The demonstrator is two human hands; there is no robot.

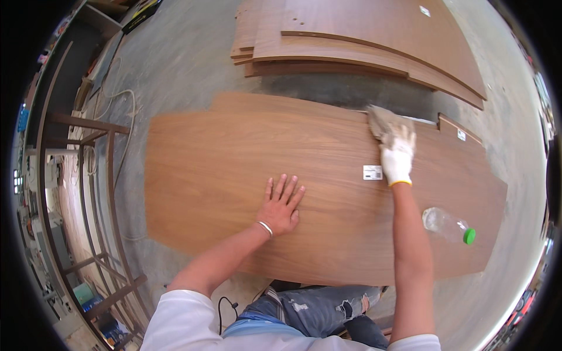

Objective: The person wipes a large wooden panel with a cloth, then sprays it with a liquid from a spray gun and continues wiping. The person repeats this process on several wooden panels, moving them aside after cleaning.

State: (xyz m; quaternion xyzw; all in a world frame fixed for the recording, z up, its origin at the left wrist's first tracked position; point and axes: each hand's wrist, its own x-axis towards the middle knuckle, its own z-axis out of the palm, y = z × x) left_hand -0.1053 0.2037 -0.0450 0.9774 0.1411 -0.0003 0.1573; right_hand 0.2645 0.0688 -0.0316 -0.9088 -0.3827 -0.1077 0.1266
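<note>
A broad brown wood-grain panel [211, 175] lies in front of me on top of other panels. My left hand [281, 207], bare with a bracelet at the wrist, rests flat on it with fingers spread. In a white knit glove, my right hand [399, 151] presses a greyish rag [383, 124] against the panel's far edge. Its fingers are partly smeared by motion. Beside that wrist a white printed label [372, 172] is stuck to the panel. A clear plastic bottle [449, 226] with a green cap lies on its side right of my right forearm.
Beyond the panel, more brown panels [363, 41] are stacked on the grey concrete floor [175, 64]. A dark metal frame rack [111, 175] stands at the left, with a pale cable [133, 111] trailing near it. Another label [461, 135] marks a panel at the right.
</note>
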